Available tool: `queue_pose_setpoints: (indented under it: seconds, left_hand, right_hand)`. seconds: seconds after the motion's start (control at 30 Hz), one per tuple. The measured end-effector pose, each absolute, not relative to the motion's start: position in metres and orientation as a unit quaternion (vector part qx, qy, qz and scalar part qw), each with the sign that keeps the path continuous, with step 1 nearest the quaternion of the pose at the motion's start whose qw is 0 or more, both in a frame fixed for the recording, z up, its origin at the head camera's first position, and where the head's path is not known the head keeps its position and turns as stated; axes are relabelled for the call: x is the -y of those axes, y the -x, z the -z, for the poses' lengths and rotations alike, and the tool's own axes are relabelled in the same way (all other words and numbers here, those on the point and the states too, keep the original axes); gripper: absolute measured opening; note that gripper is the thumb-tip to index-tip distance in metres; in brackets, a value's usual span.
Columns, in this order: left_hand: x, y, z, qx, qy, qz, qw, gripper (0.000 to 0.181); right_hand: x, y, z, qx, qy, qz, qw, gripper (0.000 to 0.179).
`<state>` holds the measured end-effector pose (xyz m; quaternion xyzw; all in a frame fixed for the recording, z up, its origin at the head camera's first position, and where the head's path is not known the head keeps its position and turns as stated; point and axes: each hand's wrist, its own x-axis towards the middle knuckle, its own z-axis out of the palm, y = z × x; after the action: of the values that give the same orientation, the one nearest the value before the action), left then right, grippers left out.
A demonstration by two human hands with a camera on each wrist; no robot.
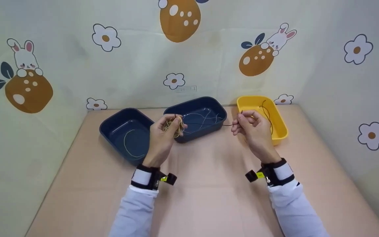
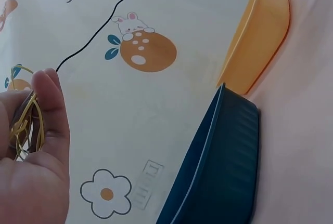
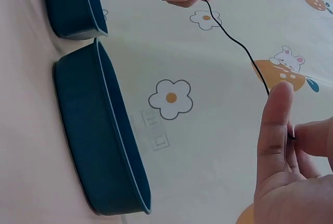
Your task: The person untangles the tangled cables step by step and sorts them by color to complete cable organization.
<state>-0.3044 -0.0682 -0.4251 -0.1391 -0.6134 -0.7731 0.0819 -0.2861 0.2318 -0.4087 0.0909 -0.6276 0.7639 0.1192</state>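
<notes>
My left hand (image 1: 164,136) holds a tangled bundle of yellow string (image 1: 178,127) in its curled fingers, raised in front of the middle blue bin. A black string (image 2: 89,40) runs from that hand across to my right hand (image 1: 257,133), slightly wavy in the wrist views. The right hand pinches its end between thumb and fingers, in front of the yellow bin (image 1: 280,128). In the right wrist view a short black tip shows at the thumb. Inside the yellow bin lies another dark string (image 1: 268,115).
The middle blue bin (image 1: 192,136) holds pale thin strings (image 1: 206,118). At the left, another blue bin (image 1: 110,131) has one yellowish string (image 1: 125,144) curved inside. All stand on the pink tabletop (image 1: 202,204), near the patterned back wall (image 1: 137,75).
</notes>
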Motion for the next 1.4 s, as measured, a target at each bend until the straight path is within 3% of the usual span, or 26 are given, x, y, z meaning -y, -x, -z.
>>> queue_pose_setpoints:
  seconds: [0.37, 0.77, 1.13, 1.4]
  left_hand:
    - [0.072, 0.305, 0.424, 0.590, 0.123, 0.790, 0.116, 0.015]
    - [0.091, 0.306, 0.416, 0.561, 0.099, 0.811, 0.134, 0.013]
    - [0.083, 0.304, 0.412, 0.534, 0.129, 0.833, 0.064, 0.027]
    - [0.082, 0.301, 0.413, 0.501, 0.167, 0.849, 0.020, 0.037]
  right_hand:
    - [-0.226, 0.288, 0.414, 0.655, -0.138, -0.709, 0.222, 0.015]
    - [-0.247, 0.289, 0.407, 0.687, -0.089, -0.653, 0.306, 0.006]
    - [-0.290, 0.291, 0.407, 0.784, -0.073, -0.510, 0.347, 0.018]
    - [-0.325, 0.298, 0.412, 0.841, -0.080, -0.378, 0.379, 0.008]
